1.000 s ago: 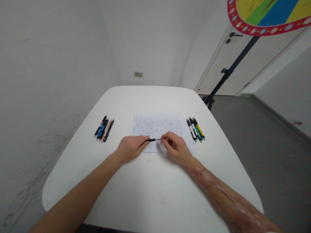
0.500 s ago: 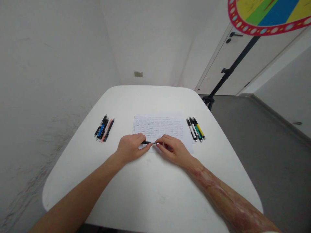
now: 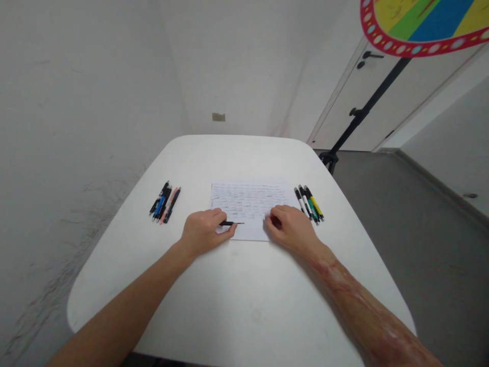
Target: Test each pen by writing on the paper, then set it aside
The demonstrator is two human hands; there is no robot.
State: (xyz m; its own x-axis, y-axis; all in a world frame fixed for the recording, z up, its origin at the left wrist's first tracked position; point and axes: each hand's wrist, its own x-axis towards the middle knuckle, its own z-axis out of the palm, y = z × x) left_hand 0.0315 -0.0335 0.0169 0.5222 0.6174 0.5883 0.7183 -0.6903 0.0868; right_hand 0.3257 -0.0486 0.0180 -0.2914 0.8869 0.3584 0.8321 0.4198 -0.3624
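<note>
My left hand (image 3: 205,228) is closed around a black pen (image 3: 228,223) lying roughly level, its thin bare tip end pointing right. Below both hands is a sheet of paper (image 3: 244,201) covered in handwritten lines. My right hand (image 3: 292,228) rests over the paper's right side, apart from the pen. Its fingers are curled together, and whatever they may pinch is hidden or too small to make out.
On the left of the white table (image 3: 244,295) lies a group of several pens (image 3: 165,204). Another group of several pens (image 3: 309,204) is beyond my right hand. A colourful wheel (image 3: 424,48) on a black stand (image 3: 369,107) stands at the right, near a door.
My right hand has moved right, away from the pen's tip, leaving the thin end exposed. The left hand still holds the pen in nearly the same spot.
</note>
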